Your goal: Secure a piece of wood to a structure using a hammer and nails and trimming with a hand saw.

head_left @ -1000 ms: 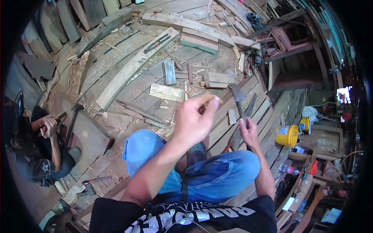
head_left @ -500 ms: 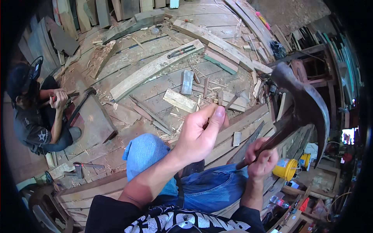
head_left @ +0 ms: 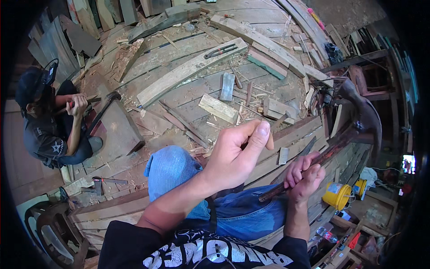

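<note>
My right hand (head_left: 306,180) is wrapped round the lower handle of a claw hammer (head_left: 340,140). Its dark head hangs out to the right, at the far end of the worn brown handle. In front of me my left hand (head_left: 239,150) is closed, thumb pressed against the fingers. A thin brownish strip (head_left: 280,120) sticks out past the thumb; its kind is too small to tell. Beneath that hand are stacked planks (head_left: 300,130) on the right and my raised knee in blue jeans (head_left: 172,168) on the left.
Pliers (head_left: 220,50) lie on a long curved timber (head_left: 192,71). Wood blocks (head_left: 218,108) and shavings litter the floor. At the left a person (head_left: 53,116) crouches, holding a tool beside a wooden slab (head_left: 118,130). Yellow buckets (head_left: 337,196) stand at the right.
The hammer head has dropped and swung to the right, its handle now lying flatter. My left hand has shifted slightly right, still pinched. The whole view has shifted a little.
</note>
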A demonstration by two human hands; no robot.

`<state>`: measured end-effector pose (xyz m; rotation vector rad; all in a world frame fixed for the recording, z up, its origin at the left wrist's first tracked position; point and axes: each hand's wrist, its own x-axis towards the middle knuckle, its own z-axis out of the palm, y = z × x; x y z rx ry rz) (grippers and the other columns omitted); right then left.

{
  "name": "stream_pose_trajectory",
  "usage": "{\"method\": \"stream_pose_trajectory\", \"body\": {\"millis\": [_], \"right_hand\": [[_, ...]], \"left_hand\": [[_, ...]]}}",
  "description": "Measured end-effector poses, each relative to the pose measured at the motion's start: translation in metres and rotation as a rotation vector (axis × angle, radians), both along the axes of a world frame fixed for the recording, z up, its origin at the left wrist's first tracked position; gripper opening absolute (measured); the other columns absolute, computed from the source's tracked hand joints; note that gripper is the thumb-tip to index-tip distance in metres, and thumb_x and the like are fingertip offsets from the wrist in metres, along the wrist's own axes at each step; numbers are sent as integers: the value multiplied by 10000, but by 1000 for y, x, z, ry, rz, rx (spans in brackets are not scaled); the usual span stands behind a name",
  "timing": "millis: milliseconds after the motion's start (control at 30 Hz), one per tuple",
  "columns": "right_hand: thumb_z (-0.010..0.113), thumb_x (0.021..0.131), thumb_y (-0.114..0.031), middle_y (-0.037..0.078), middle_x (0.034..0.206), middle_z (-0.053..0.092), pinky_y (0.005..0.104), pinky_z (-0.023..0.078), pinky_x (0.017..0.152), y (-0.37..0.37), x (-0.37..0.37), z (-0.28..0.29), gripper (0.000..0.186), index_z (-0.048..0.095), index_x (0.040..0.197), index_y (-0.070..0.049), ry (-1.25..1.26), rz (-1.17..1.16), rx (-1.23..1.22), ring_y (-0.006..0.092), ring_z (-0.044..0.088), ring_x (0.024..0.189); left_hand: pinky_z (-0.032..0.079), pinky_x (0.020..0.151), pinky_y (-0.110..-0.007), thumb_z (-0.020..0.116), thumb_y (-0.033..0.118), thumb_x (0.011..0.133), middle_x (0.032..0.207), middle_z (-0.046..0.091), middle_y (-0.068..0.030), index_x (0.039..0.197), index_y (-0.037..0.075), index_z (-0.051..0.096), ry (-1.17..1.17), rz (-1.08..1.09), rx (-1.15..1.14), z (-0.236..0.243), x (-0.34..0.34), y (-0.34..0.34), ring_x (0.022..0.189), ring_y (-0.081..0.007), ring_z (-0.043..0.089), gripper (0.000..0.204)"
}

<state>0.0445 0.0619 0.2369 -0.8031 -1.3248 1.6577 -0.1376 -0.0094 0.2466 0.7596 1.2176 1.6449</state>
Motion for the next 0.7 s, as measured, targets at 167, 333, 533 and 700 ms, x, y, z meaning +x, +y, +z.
{"method": "stream_pose_trajectory", "body": {"millis": [167,333,533,700], "right_hand": [[478,998,-331,-15,509,325,234,293,286,1,-4,16,340,401,792,-72,-126,-69,-159,70,305,354],[463,1007,-315,-33,500,300,223,279,281,1,-15,18,370,376,718,-102,-202,-72,-357,56,294,345],[470,1005,-313,-37,503,309,220,282,286,2,-13,19,361,384,730,-95,-198,-50,-343,51,297,348],[488,999,-297,-37,503,316,217,283,292,0,-13,19,342,396,742,-90,-220,-45,-341,49,298,349]], "left_hand": [[304,516,-231,445,284,1017,587,406,51,741,28,582,-8,-3,-72,5,-3,-3,566,-29,354,401],[307,532,-221,451,277,1016,613,426,51,742,19,578,39,12,-53,6,-4,-7,587,-30,362,397],[318,544,-219,455,274,1015,624,443,44,755,13,584,115,53,22,-1,-2,-6,596,-33,372,390],[325,547,-225,455,277,1015,621,449,41,758,15,588,28,2,-80,10,-2,-10,594,-37,376,390]]}}
